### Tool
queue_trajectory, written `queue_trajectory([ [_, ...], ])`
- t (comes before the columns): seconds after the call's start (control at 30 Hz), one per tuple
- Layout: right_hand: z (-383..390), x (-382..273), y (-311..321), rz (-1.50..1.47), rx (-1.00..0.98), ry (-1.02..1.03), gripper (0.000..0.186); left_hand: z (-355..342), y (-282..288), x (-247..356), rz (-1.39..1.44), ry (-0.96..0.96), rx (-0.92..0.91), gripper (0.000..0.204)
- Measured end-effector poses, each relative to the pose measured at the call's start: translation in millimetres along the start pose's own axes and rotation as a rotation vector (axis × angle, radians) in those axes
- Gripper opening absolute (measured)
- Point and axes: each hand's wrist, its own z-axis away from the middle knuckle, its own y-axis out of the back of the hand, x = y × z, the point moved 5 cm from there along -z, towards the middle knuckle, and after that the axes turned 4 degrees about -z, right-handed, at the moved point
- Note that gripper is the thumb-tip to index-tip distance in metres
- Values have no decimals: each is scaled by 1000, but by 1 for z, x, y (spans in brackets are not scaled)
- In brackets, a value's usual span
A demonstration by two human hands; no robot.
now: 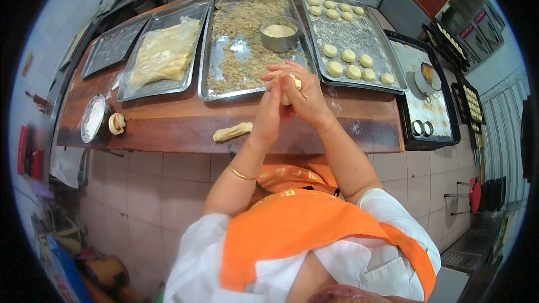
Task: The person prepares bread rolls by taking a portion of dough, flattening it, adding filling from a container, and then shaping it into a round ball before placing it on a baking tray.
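Both hands, left hand (269,109) and right hand (303,98), close around a dough ball (289,92) just before the crumb tray (209,50); squeezed unevenly, it probably splits or slips onto the counter.

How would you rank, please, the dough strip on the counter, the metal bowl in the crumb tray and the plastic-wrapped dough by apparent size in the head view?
1. plastic-wrapped dough
2. metal bowl
3. dough strip

The last two look close in size, and the strip lies nearer the camera, so that order is unsure.

Wearer: orange apron (303,221) with gold print at top, over white short-sleeved shirt (387,213). Thin gold bangle (240,174) on left wrist, frame centre.
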Motion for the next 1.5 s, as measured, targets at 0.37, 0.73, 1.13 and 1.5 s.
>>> queue_trajectory([
  [0.37, 6, -2, 1, -153, -49, 54, 49, 4, 0, -3, -129, 33, -27, 49],
  [0.73, 8, -11, 4, -239, 22, 79, 57, 9, 0, -4, -193, -11, -152, 49],
  [1.13, 12, -11, 7, -357, 16, -55, 70, 11, -4, 2, -210, -14, -190, 55],
  [1.5, 16, -10, 2, -529, -45, -67, 66, 17, -6, -2, -62, 95, -205, 54],
])
